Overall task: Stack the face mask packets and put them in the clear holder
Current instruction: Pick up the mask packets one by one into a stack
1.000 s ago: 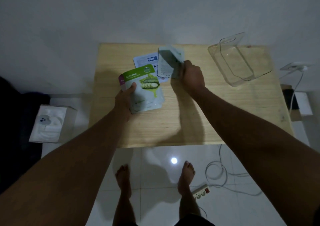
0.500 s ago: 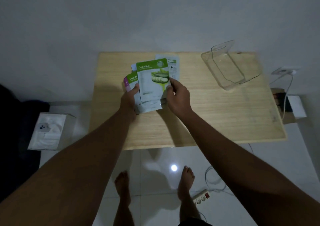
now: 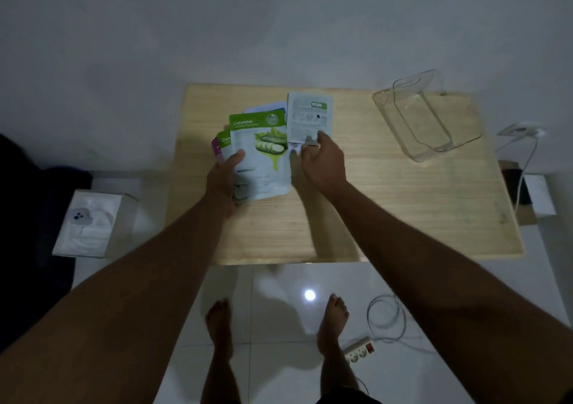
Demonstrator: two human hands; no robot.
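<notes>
Gripping the fanned cucumber packets (image 3: pixel 259 155) on the worktop (image 3: pixel 403 205), left hand (image 3: pixel 224 177), right hand (image 3: pixel 324 161) fingers pinching a grey packet (image 3: pixel 308 117), clear holder (image 3: pixel 424 115) well apart.

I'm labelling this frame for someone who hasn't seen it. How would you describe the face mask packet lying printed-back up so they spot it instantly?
On the wooden table, look at the far edge, just right of the fanned stack under the left hand. The back-side packet lies there, the right hand at its near edge. Unlike the green Cucumber fronts, it shows grey fine print.
</notes>
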